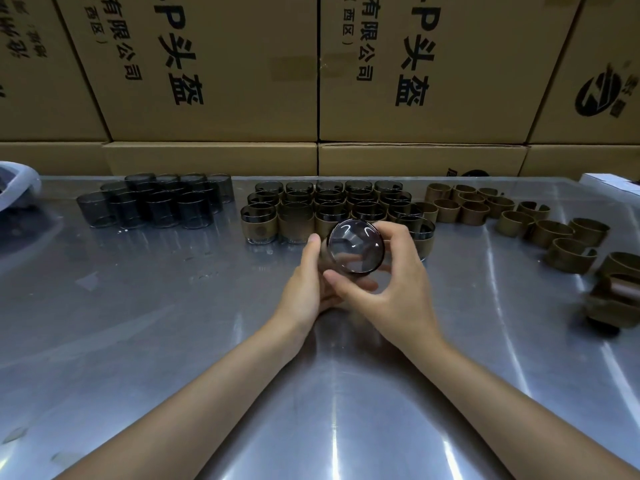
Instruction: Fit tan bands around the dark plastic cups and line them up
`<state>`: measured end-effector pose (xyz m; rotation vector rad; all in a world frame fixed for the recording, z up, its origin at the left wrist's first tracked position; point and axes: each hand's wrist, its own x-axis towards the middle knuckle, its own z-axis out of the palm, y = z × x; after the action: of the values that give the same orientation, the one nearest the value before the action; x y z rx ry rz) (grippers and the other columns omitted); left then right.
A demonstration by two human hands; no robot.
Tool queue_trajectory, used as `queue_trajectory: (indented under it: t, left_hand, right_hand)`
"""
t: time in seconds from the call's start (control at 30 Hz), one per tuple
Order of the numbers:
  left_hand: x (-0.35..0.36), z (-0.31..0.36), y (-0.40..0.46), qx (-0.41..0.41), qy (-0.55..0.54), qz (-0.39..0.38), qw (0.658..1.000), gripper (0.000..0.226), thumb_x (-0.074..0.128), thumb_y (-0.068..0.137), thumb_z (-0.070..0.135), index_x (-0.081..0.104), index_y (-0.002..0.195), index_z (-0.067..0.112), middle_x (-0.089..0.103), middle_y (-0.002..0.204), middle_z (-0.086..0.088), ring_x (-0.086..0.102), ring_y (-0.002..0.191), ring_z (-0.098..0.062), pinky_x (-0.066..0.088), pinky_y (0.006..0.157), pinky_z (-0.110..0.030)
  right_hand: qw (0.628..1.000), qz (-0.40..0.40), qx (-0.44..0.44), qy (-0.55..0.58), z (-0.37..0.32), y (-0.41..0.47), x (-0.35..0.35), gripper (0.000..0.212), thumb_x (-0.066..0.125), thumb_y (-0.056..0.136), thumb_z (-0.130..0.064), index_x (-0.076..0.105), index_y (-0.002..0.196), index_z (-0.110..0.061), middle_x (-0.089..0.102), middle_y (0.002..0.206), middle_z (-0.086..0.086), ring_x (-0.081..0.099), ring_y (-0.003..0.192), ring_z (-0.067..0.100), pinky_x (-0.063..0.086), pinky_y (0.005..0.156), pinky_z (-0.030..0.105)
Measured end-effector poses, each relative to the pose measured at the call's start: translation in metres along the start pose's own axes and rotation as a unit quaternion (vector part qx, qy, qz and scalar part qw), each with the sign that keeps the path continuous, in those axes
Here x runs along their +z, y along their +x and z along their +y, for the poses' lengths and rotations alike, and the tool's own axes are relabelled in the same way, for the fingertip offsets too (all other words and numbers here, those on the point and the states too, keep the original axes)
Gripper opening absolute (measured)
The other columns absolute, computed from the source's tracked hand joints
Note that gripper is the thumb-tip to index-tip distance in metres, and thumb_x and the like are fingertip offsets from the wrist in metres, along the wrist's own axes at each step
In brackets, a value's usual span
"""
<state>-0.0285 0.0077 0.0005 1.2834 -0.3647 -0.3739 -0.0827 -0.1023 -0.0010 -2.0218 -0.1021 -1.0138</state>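
A dark see-through plastic cup (pixel 355 245) is held above the table with its round end turned towards me. My left hand (pixel 308 282) grips it from the left and below, thumb up along its side. My right hand (pixel 394 282) holds it from the right, fingers curled over the top and thumb underneath. Whether a band is on it I cannot tell. Behind my hands stand rows of several banded cups (pixel 325 209). Several bare dark cups (pixel 152 202) are grouped at the back left. Loose tan bands (pixel 512 216) lie scattered at the right.
The work surface is a shiny metal table (pixel 173 323). Stacked cardboard boxes (pixel 214 71) wall off the back. A white object (pixel 17 185) sits at the far left edge, a white box (pixel 613 183) at the far right.
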Motion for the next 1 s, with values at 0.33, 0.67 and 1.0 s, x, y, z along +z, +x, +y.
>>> queue_trajectory:
  t: [0.33, 0.67, 1.0]
  left_hand:
    - [-0.002, 0.003, 0.000, 0.039, -0.016, 0.004, 0.999, 0.072, 0.045, 0.073, 0.070, 0.067, 0.119, 0.019, 0.072, 0.115, -0.002, 0.066, 0.110, -0.014, 0.050, 0.098, -0.036]
    - [0.003, 0.008, -0.006, -0.024, -0.031, 0.054, 0.998, 0.049, 0.051, 0.089, 0.058, 0.074, 0.101, 0.018, 0.075, 0.104, -0.008, 0.070, 0.101, -0.023, 0.052, 0.097, -0.046]
    - [0.011, 0.010, -0.017, 0.067, 0.073, 0.069, 0.993, 0.017, 0.073, 0.083, 0.027, 0.071, 0.094, 0.014, 0.072, 0.084, 0.001, 0.072, 0.091, -0.021, 0.056, 0.081, -0.039]
  right_hand:
    - [0.998, -0.053, 0.022, -0.003, 0.005, 0.000, 0.002, 0.071, 0.081, 0.072, -0.040, 0.047, 0.134, -0.030, 0.058, 0.128, -0.019, 0.054, 0.120, 0.001, 0.047, 0.100, 0.033]
    - [0.996, -0.047, -0.051, -0.058, 0.002, 0.000, 0.002, 0.068, 0.084, 0.065, -0.025, 0.057, 0.128, -0.030, 0.051, 0.109, -0.006, 0.048, 0.105, 0.007, 0.033, 0.091, 0.007]
    - [0.998, -0.057, -0.015, -0.036, -0.001, 0.000, 0.002, 0.065, 0.079, 0.058, -0.035, 0.060, 0.120, -0.039, 0.045, 0.098, -0.007, 0.047, 0.099, 0.011, 0.035, 0.083, 0.005]
